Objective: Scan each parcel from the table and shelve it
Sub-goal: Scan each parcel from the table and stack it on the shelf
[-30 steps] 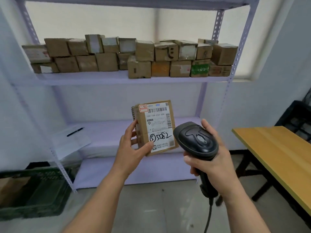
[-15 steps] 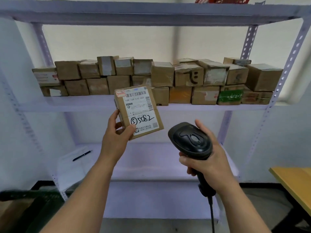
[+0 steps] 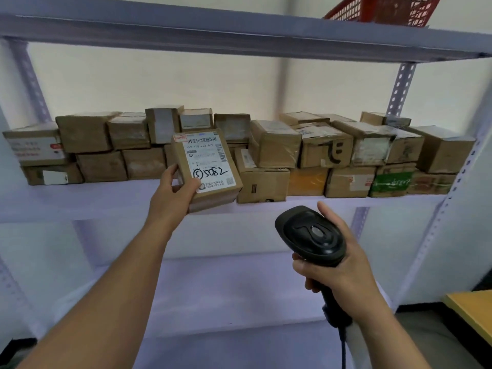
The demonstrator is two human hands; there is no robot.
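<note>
Parcel [image 3: 206, 166] is looking light and stiff, so your left hand [image 3: 174, 194] is gripping its lower left corner well enough, at the front edge of the middle shelf [image 3: 80, 198]. Earlier you were holding it farther from that shelf. Your right hand [image 3: 343, 272] is clenching around the scanner [image 3: 311, 234].

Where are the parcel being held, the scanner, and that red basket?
parcel [image 3: 206, 161], head view, on its white label.
scanner [image 3: 311, 233], head view, on its black head.
red basket [image 3: 372, 9], head view, on its mesh wall.
</note>
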